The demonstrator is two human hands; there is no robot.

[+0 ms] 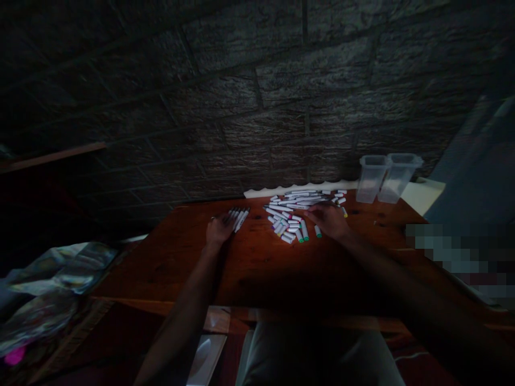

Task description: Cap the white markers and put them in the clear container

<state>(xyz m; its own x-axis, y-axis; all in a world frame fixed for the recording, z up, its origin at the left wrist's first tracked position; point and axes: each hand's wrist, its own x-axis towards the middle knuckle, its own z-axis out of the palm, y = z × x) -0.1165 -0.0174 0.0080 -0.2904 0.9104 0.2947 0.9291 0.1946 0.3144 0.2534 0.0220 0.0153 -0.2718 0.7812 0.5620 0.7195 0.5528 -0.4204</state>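
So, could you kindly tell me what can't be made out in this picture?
Head view, right hand: whether it grips anything; the hand itself and shadow hide this.
Head view, left hand: whether it holds or merely touches the row of markers; too small and dark.
Head view, loose markers: any lettering; too small to read.
Head view, pixelated patch at right: whatever it covers.

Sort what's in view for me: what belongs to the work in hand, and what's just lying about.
In the work, it seems:
row of white markers, at the left hand
pile of white markers, by the right hand
short pieces with coloured ends

Probably just lying about:
shiny crumpled plastic
bright pink item
two clear containers, untouched, though possibly related
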